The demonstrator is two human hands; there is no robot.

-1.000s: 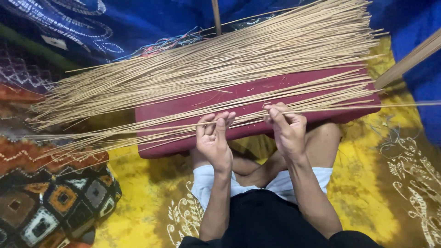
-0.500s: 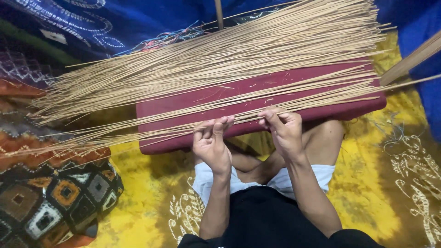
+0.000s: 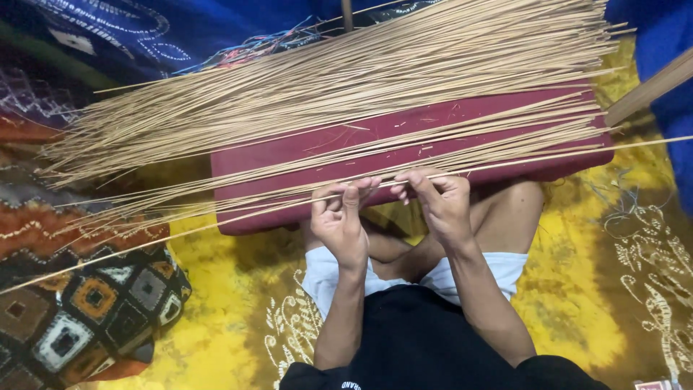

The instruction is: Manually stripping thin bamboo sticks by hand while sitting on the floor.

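At the left, the loose tips of the thin sticks (image 3: 144, 144) fan out past the left edge of the maroon board (image 3: 433, 137) over the patterned cloth (image 3: 86, 303). Most of them lie heaped along the board's far edge; only a few lie along its near edge, so you look to be early in the sorting, with the bulk untouched. Your left hand (image 3: 341, 224) curls its fingers closed around a single stick (image 3: 274, 206) at the near edge. Just beside it, your right hand (image 3: 440, 206) pinches that same stick with bent fingers.
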